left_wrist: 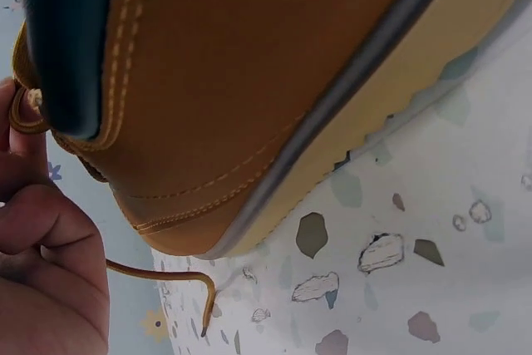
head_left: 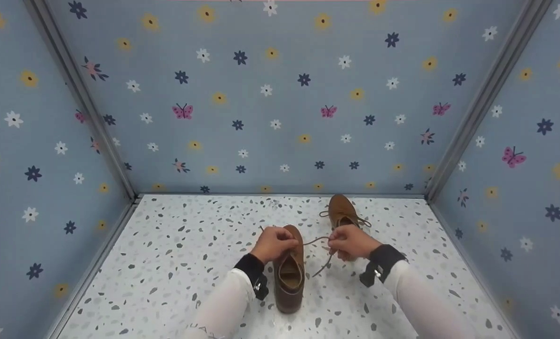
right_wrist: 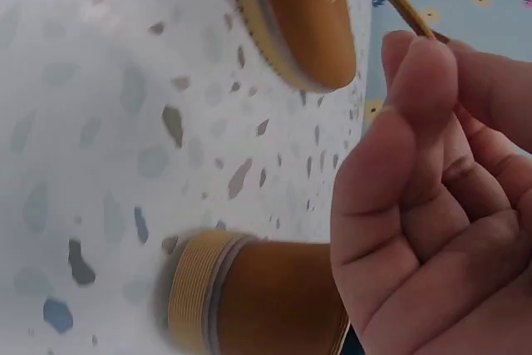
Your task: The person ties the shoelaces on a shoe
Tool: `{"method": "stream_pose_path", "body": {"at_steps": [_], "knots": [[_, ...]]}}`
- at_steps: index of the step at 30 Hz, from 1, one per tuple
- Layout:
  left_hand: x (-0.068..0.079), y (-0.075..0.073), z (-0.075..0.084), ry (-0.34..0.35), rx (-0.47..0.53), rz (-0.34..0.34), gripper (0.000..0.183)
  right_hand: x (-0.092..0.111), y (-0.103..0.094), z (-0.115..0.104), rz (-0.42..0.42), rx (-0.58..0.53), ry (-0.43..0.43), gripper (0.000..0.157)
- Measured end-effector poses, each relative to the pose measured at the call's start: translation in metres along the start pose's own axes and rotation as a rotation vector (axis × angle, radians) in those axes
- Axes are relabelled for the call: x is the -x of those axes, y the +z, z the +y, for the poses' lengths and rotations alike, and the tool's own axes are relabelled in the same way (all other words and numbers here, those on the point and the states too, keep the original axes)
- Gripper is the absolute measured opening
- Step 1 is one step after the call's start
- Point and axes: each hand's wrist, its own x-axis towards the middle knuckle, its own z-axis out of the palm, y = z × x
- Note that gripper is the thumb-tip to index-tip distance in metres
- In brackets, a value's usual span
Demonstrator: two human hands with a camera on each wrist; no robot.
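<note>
A brown ankle shoe point(head_left: 289, 287) stands on the floor, toe pointing away from me, its opening showing a tan inside. My left hand point(head_left: 275, 242) is over its lacing and pinches the shoelace point(left_wrist: 158, 273), whose loose end hangs past the fingers in the left wrist view. To the right, my right hand point(head_left: 353, 241) pinches the other end of the lace point(head_left: 315, 240) between thumb and fingers. That stretch runs from the shoe up to the fingertips, and its tip dangles below the hand. The lace knot is partly hidden behind my left fingers.
The matching brown shoe point(head_left: 341, 207) stands farther back on the right, a lace loop on each side, partly behind my right hand. Under both shoes is a white speckled floor point(head_left: 190, 263). Blue flowered panels point(head_left: 280, 108) wall in the back and both sides.
</note>
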Motion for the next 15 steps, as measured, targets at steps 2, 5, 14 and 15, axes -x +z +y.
{"method": "stream_pose_path", "body": {"at_steps": [2,5,14,15], "knots": [[0.0,0.001,-0.001,-0.001,-0.007,0.013,0.012,-0.001,0.001,-0.003,0.017,-0.039,0.002,0.02],[0.0,0.002,-0.002,0.001,-0.019,0.028,0.012,-0.003,0.002,-0.008,0.037,-0.145,0.012,0.019],[-0.001,0.001,-0.004,0.014,-0.043,0.056,0.014,-0.005,0.007,-0.019,0.067,-0.4,-0.003,0.012],[0.0,0.001,-0.004,0.015,-0.043,0.055,0.013,-0.005,0.008,-0.02,0.066,-0.414,-0.012,0.012]]}}
